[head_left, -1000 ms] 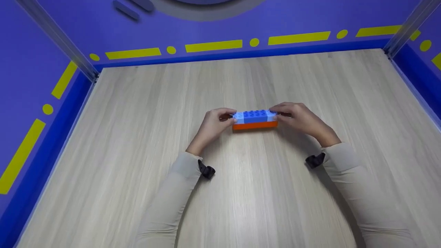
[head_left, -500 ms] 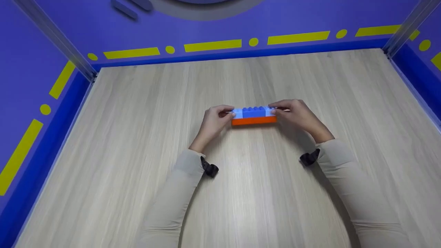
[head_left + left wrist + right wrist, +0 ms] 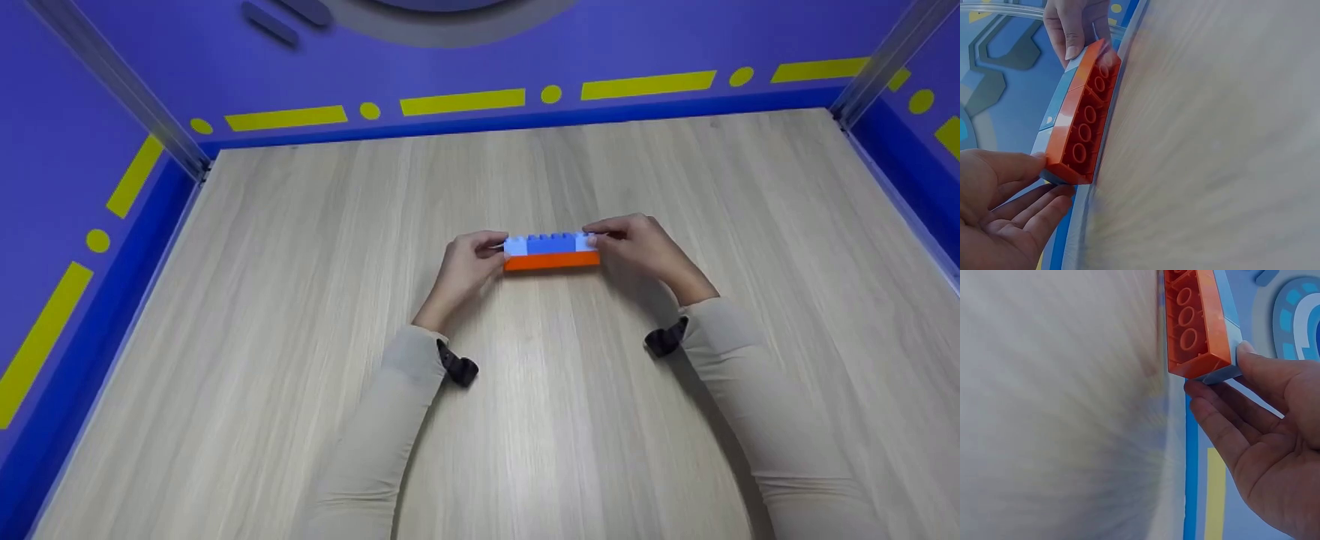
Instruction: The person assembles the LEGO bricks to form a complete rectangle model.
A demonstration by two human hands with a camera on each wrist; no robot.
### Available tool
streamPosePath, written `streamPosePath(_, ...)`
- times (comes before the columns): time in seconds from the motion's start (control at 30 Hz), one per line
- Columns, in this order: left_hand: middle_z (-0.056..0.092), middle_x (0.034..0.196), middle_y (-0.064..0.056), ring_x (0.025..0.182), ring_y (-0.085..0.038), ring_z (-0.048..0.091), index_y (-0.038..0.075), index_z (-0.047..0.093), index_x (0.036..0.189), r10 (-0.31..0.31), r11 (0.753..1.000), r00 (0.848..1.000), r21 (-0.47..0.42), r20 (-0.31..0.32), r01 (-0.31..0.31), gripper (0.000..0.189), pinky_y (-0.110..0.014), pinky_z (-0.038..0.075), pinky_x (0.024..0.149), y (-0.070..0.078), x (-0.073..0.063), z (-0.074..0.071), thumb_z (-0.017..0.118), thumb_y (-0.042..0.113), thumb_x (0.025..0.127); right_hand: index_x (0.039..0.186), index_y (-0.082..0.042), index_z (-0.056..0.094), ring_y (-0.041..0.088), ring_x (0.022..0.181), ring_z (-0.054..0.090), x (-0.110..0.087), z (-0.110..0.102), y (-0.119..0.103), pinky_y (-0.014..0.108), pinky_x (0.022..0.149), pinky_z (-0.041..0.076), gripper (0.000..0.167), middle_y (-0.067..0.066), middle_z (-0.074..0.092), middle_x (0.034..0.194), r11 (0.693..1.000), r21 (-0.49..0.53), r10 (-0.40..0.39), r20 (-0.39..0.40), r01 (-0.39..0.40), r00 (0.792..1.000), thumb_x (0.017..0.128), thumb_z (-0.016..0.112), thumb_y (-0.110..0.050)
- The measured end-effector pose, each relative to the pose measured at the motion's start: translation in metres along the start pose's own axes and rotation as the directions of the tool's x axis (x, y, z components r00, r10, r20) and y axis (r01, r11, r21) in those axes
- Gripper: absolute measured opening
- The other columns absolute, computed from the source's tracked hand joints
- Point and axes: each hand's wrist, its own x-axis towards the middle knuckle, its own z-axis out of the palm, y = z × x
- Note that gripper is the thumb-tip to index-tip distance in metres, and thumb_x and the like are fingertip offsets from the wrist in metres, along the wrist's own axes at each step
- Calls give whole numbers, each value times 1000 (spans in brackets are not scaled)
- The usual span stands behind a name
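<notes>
A joined row of toy building bricks is held between both hands over the middle of the table. Its upper layer has a blue brick [image 3: 551,245] between two light-blue bricks [image 3: 516,246]. Beneath them run orange bricks [image 3: 551,262], with a seam visible in the left wrist view. My left hand [image 3: 465,262] pinches the left end, thumb on the near side. At the opposite end, my right hand [image 3: 645,244] pinches the other light-blue brick [image 3: 586,241]. Both wrist views show the hollow orange underside [image 3: 1089,132] with round tubes, raised off the table.
The light wood-grain tabletop [image 3: 315,300] spreads around the hands. Blue panels [image 3: 465,75] with yellow dashes and dots wall in the back and sides, joined by metal corner posts [image 3: 135,90]. A black strap camera [image 3: 457,367] is on each wrist.
The brick row has tilted, so its studded top shows less and its near side more. It has shifted slightly away from the person. My right wrist has moved a little inward; both grips are unchanged.
</notes>
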Motion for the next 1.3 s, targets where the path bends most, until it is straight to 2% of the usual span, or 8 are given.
streamPosePath(0.17,63,128,-13,114,-22,63,2,61,128,-19,1000,1000,7,24,19,39,-26,52,93,0,1,0,65,4,89,128,-4,62,28,120,54,1,-1,2,44,101,44,37,17,60,131,999,39,30,19,-31,999,97,58,-24)
streamPosePath(0.37,60,133,-12,117,-22,61,4,57,133,-37,999,998,37,47,36,43,-28,51,95,0,3,1,64,5,91,129,-4,60,29,122,53,2,0,4,45,103,43,39,17,59,132,997,60,40,19,-41,999,97,56,-26)
streamPosePath(0.63,57,137,-9,123,-17,57,7,54,136,-61,994,998,92,16,59,43,-25,50,96,1,3,3,61,11,94,131,-3,58,31,127,51,4,3,0,46,107,40,41,17,58,134,996,55,65,-8,-64,998,98,55,-27)
streamPosePath(0.93,64,128,-7,120,-16,58,6,61,129,-25,994,999,108,-31,28,37,-27,50,95,-2,5,4,63,16,93,129,-3,61,29,127,51,7,7,-1,44,109,39,38,16,60,132,992,85,98,-66,-93,993,97,56,-24)
streamPosePath(1.13,62,130,-8,124,-17,55,6,60,130,-33,991,999,126,-12,34,38,-29,47,100,-3,5,3,62,18,94,134,-1,55,30,127,51,8,8,0,45,108,40,43,18,56,135,994,61,94,-44,-91,995,97,56,-24)
streamPosePath(1.3,60,133,-9,125,-18,55,5,56,134,-26,991,999,129,18,24,41,-29,46,102,-3,5,3,60,16,95,136,-2,52,30,129,49,9,9,0,45,108,40,44,18,54,138,991,62,122,-42,-119,992,97,55,-23)
